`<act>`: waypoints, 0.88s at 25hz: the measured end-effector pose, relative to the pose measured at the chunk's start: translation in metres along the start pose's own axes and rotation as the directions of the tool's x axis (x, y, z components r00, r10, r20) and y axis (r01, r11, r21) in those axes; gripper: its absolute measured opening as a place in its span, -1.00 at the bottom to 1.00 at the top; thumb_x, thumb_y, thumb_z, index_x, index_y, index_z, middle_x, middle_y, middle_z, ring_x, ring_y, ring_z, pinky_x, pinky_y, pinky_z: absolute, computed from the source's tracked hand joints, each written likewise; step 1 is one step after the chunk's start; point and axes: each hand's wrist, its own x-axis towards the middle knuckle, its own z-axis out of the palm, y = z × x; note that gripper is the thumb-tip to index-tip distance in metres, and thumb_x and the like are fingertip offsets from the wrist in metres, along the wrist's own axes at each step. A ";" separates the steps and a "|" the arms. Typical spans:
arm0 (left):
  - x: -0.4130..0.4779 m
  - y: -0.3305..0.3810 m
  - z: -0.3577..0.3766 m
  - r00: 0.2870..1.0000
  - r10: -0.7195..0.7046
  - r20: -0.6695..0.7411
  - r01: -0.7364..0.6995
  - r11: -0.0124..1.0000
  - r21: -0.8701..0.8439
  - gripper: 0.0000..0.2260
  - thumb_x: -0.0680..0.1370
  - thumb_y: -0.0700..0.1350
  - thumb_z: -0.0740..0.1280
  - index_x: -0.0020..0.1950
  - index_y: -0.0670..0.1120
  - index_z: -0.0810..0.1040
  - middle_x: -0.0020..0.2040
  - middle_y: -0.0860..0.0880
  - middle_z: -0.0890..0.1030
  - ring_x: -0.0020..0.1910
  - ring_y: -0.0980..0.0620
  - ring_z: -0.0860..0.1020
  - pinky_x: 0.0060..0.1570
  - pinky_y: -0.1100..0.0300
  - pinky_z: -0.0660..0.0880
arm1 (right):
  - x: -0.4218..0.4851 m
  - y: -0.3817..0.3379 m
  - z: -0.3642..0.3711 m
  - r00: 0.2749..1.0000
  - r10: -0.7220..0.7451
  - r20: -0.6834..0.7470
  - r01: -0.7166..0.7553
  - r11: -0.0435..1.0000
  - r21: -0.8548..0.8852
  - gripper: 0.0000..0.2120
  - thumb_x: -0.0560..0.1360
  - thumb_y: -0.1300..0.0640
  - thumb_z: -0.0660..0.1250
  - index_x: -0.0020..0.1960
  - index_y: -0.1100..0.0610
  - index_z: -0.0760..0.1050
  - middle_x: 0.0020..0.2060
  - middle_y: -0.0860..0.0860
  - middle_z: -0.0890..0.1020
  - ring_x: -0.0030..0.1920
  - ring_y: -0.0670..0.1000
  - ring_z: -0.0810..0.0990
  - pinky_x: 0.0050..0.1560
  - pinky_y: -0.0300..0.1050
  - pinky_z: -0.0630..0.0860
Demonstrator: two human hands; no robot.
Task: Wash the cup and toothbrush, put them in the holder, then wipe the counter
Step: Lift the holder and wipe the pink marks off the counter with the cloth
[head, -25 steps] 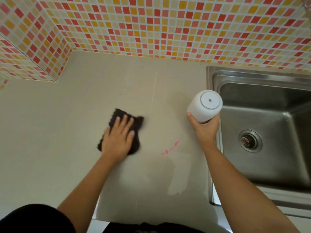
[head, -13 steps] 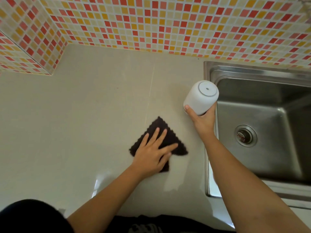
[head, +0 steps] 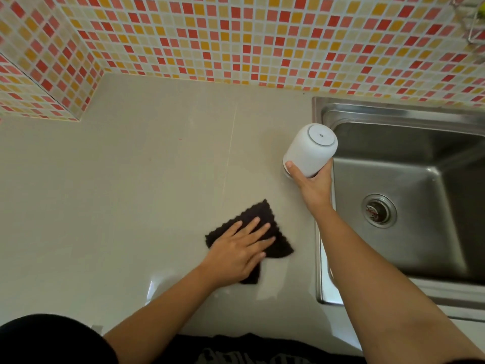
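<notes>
My left hand [head: 240, 248] lies flat with spread fingers on a dark brown cloth [head: 265, 214], pressing it onto the beige counter [head: 118, 193] just left of the sink. My right hand [head: 313, 186] grips a white cup [head: 309, 151] by its lower part and holds it upside down, base toward the camera, above the counter's edge beside the sink. No toothbrush or holder shows in the frame.
A stainless steel sink [head: 409, 114] with a round drain [head: 378, 210] fills the right side. Red, orange and yellow mosaic tiles [head: 236, 35] cover the back wall and a left corner return. A wire rack corner [head: 472, 19] peeks in at the top right.
My left hand slid the cloth rightward over the pink smear, which no longer shows, and it now rests near the sink. The cup stays held in my right hand.
</notes>
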 end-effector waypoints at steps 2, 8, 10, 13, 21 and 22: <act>-0.019 -0.036 -0.008 1.000 -0.022 -0.017 0.023 0.997 0.074 -0.59 0.64 0.07 -0.07 0.37 0.04 0.43 0.38 -0.01 0.46 0.39 -0.03 0.39 0.35 0.04 0.24 | 0.000 0.000 0.001 1.000 0.001 -0.018 -0.001 1.000 0.007 -0.22 0.31 0.14 0.55 0.41 0.06 0.21 0.21 -0.11 0.47 0.11 -0.35 0.47 0.05 -0.48 0.45; 0.048 -0.028 -0.005 0.896 -0.432 -0.104 0.426 0.902 -0.075 -0.52 0.57 0.09 -0.06 0.40 0.03 0.40 0.43 -0.01 0.39 0.45 -0.06 0.31 0.38 -0.06 0.32 | -0.004 -0.002 0.005 0.999 -0.015 -0.030 0.016 1.000 0.019 -0.21 0.32 0.16 0.54 0.42 0.09 0.20 0.23 -0.07 0.46 0.14 -0.21 0.49 0.03 -0.51 0.43; 0.037 0.010 0.005 0.973 -0.213 -0.086 0.211 0.977 -0.033 -0.60 0.57 0.06 0.05 0.33 0.05 0.47 0.37 0.01 0.48 0.39 -0.03 0.40 0.31 0.00 0.40 | -0.004 -0.002 0.006 0.999 -0.023 -0.036 0.024 0.999 0.023 -0.20 0.32 0.17 0.54 0.42 0.10 0.19 0.24 -0.06 0.46 0.16 -0.16 0.48 0.04 -0.50 0.44; -0.033 0.002 0.001 0.996 -0.079 0.035 0.080 0.997 -0.019 -0.62 0.62 0.11 0.03 0.39 0.10 0.39 0.43 0.04 0.40 0.44 0.03 0.31 0.38 0.06 0.25 | -0.005 0.000 0.007 0.999 -0.026 -0.035 0.027 1.000 0.008 -0.19 0.31 0.15 0.55 0.42 0.08 0.18 0.23 -0.08 0.46 0.15 -0.22 0.49 0.08 -0.43 0.47; -0.063 -0.201 -0.051 0.601 -0.798 -0.038 0.795 0.602 -0.080 -0.44 0.59 0.21 -0.11 0.53 -0.01 0.10 0.56 -0.07 0.08 0.55 -0.08 -0.01 0.45 -0.13 0.05 | -0.009 0.008 0.016 0.994 -0.061 -0.095 0.057 0.997 -0.048 -0.14 0.29 0.14 0.56 0.45 0.09 0.17 0.25 -0.08 0.44 0.24 -0.09 0.45 0.09 -0.57 0.38; -0.037 -0.219 -0.058 0.539 -0.842 -0.035 0.836 0.540 -0.097 -0.49 0.62 0.14 -0.07 0.54 -0.03 0.08 0.57 -0.08 0.05 0.54 -0.12 -0.03 0.45 -0.15 0.04 | -0.009 0.008 0.017 0.993 -0.060 -0.099 0.055 0.997 -0.047 -0.13 0.29 0.15 0.56 0.45 0.09 0.16 0.25 -0.08 0.44 0.24 -0.09 0.45 0.06 -0.59 0.36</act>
